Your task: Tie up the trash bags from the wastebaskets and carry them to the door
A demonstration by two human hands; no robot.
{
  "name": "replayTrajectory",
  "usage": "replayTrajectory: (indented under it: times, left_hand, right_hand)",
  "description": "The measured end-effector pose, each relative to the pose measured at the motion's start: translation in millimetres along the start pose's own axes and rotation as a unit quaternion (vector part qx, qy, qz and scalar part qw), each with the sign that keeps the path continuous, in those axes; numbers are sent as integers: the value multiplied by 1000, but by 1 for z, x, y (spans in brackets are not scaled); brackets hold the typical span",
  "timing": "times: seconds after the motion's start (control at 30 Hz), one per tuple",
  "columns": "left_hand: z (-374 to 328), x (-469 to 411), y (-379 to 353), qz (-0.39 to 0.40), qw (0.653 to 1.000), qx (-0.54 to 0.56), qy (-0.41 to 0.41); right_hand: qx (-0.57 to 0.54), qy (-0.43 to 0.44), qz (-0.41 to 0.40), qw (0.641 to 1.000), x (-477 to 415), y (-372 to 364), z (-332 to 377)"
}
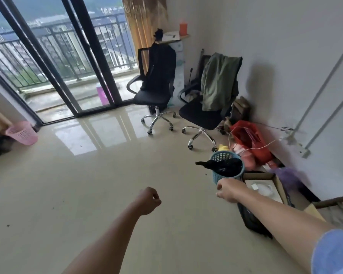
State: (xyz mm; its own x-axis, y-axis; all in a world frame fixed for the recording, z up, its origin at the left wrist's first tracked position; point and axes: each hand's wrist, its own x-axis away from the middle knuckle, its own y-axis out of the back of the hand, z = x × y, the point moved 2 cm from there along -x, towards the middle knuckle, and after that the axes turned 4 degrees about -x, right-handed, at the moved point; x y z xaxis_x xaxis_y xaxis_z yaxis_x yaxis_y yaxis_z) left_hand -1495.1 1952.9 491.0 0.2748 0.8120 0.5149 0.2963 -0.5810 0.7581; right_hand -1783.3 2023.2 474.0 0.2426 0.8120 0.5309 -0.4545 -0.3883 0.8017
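We reach our right hand [229, 189], loosely curled and empty, just short of the blue wastebasket [227, 168]; its black bag [224, 165] sits inside, untied; our left hand [149, 200], fisted and apparently empty, hangs well left of it; next, we judge, gather the bag's rim.

Open floor to the left and centre, clutter packed along the right wall.

The tiled floor [99, 184] lies bare in front of both arms. The blue wastebasket [227, 167] is hemmed on its right by a red bag [251, 139] and an open cardboard box [265, 186], with trailing white cables [251, 148] behind. Two office chairs [204, 107] stand beyond it; a pink wastebasket [22, 133] sits well apart, far left.
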Motion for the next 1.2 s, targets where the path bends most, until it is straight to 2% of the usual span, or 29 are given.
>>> replayTrajectory:
  times: [0.13,0.3,0.6,0.73,1.0,1.2]
  left_hand:
    - [-18,-91,16,36,999,-27,-26]
    - [-49,-210,43,79,994,-33,-75]
    - [-140,-368,88,159,975,-102,-116]
    - [-189,-426,76,186,964,-130,-139]
    - [-250,-535,31,249,943,-197,-102]
    - [-291,-620,-24,251,933,-235,-108]
  right_hand:
    - [-19,-27,2,999,-73,20,-4]
    - [-62,-123,-6,990,-153,45,-25]
    - [-147,-226,-17,963,-234,95,-66]
    - [-193,-270,-3,943,-277,101,-101]
    - [-275,-304,57,911,-400,86,-164]
    - [-357,-339,64,868,-475,72,-187]
